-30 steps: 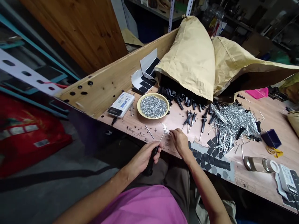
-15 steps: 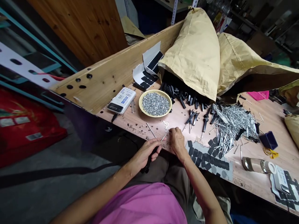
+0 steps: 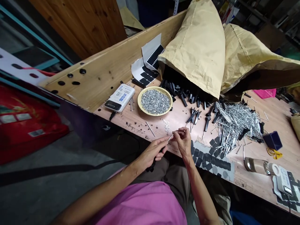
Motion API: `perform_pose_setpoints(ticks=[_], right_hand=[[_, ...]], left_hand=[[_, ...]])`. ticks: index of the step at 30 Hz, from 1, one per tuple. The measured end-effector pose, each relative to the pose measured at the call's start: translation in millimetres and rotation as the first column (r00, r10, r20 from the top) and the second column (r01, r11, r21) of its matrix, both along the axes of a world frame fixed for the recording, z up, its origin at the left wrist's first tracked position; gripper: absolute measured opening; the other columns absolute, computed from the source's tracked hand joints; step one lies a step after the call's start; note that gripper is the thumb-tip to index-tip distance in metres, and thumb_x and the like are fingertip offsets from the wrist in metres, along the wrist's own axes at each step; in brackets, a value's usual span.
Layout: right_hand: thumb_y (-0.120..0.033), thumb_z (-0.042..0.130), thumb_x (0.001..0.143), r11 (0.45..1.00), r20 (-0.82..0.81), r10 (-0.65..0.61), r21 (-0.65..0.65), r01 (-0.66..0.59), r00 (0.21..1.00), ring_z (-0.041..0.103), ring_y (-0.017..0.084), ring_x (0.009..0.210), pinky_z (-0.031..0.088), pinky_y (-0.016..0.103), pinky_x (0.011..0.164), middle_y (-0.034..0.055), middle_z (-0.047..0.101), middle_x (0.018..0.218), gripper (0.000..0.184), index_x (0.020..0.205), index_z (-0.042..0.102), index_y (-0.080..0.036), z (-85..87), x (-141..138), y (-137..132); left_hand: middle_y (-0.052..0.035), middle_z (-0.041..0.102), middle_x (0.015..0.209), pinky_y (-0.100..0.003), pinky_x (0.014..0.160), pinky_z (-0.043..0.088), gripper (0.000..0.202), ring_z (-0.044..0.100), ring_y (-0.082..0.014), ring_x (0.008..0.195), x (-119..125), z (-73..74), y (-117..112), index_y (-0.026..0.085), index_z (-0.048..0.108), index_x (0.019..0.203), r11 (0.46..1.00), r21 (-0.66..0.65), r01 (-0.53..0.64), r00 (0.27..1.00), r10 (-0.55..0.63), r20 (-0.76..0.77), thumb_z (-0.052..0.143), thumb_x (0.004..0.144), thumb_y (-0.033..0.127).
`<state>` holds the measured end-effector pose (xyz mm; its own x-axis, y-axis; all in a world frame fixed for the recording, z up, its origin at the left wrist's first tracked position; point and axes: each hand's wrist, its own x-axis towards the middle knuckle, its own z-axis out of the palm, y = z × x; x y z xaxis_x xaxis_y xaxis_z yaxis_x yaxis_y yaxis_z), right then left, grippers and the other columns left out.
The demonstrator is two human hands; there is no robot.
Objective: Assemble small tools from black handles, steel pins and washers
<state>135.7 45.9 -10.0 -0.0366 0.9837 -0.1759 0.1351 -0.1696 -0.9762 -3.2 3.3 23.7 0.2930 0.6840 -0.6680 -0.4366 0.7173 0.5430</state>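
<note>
My left hand is shut around a black-handled screwdriver, mostly hidden by my fingers, with its thin steel shaft pointing right. The fingertips of my right hand pinch at the shaft's tip, and anything small between them is hidden. Just beyond my hands lies a small scatter of silver washers on the tabletop. A yellow bowl of silver nuts or washers stands to their left. Loose black handles and a heap of steel shafts lie to the right.
A wooden board with holes borders the table's far side. Bulging yellow paper sacks spill black parts. A sheet of black pads lies near the front edge, with a white electronic scale and a glass jar nearby.
My hands have come together, and my right fingertips now meet the shaft's tip. The shaft has swung from pointing up to pointing more rightward. The whole scene has shifted slightly in view.
</note>
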Motion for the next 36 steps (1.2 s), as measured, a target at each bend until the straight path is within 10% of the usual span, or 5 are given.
perform_pose_setpoints(ticks=[14,20,36], right_hand=[[-0.040,0.063,0.079,0.948,0.050,-0.241,0.226,0.224,0.969,0.065,0.016,0.075,0.053,0.033,0.075,0.0019,0.067,0.080,0.023,0.087,0.050,-0.023,-1.7,1,-20],[-0.038,0.053,0.086,0.918,0.277,-0.069,0.394,-0.048,0.958,0.065,0.021,0.089,0.051,0.039,0.086,0.0072,0.070,0.090,0.016,0.088,0.063,-0.025,-4.2,11,-24],[-0.048,0.071,0.074,0.966,-0.082,0.235,0.133,-0.223,0.969,0.062,0.014,0.075,0.049,0.027,0.070,0.0018,0.067,0.080,0.023,0.082,0.076,-0.027,20.8,47,-1]], left_hand=[[0.0099,0.042,0.051,-0.016,0.035,0.009,0.053,0.022,0.0002,0.033,8,2.1,7,0.018,0.058,0.124,0.996,0.031,0.083,0.996,-0.083,0.030,0.067,0.076,0.037],[0.0106,0.039,0.050,-0.015,0.035,0.005,0.059,0.020,0.0003,0.033,9,0.3,5,0.019,0.055,0.129,0.994,0.093,0.060,0.998,-0.058,-0.021,0.068,0.075,0.040],[0.0123,0.037,0.049,-0.015,0.036,0.007,0.068,0.017,-0.0007,0.036,1,-0.5,9,0.016,0.047,0.135,0.945,0.168,0.281,0.949,-0.299,0.095,0.067,0.075,0.041]])
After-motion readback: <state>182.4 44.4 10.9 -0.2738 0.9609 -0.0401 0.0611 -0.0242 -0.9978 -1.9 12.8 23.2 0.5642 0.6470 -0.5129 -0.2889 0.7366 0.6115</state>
